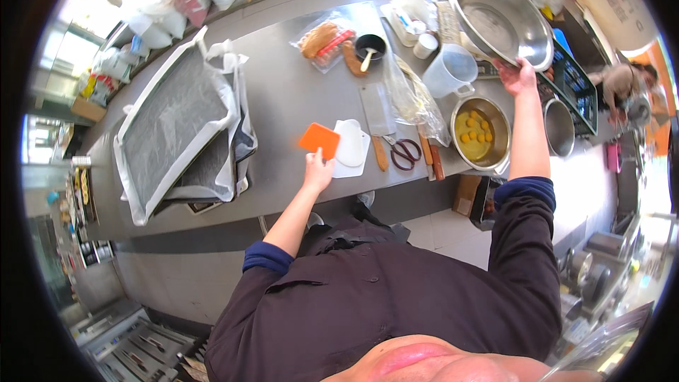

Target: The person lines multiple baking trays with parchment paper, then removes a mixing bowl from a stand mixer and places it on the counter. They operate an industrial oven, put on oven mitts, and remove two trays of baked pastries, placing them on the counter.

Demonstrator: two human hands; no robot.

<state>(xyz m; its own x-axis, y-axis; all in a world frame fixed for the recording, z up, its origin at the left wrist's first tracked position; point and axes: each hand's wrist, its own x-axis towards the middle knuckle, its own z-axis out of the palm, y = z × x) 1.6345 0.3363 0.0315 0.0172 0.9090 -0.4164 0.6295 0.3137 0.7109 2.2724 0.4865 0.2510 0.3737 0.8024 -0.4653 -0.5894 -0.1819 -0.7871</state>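
My left hand (320, 172) is closed on the lower edge of an orange dough scraper (317, 139), just above the steel table. Beside the scraper lie white flat scrapers (351, 143), partly overlapping. My right hand (520, 76) grips the near rim of a large steel bowl (498, 18), which is tilted so that its inside shows. Nearer to me stands a smaller steel pot (482, 133) with several yolks and egg white in it. A clear plastic measuring jug (450, 71) stands to the left of my right hand.
Lined baking trays (177, 117) are stacked at the left. A cleaver (377, 107), scissors (405, 154) and wooden-handled tools (433, 160) lie mid-table. Behind them are a black cup (370, 46) and bagged bread (325, 41). A dark crate (576, 88) stands right; another person (626, 85) is beyond.
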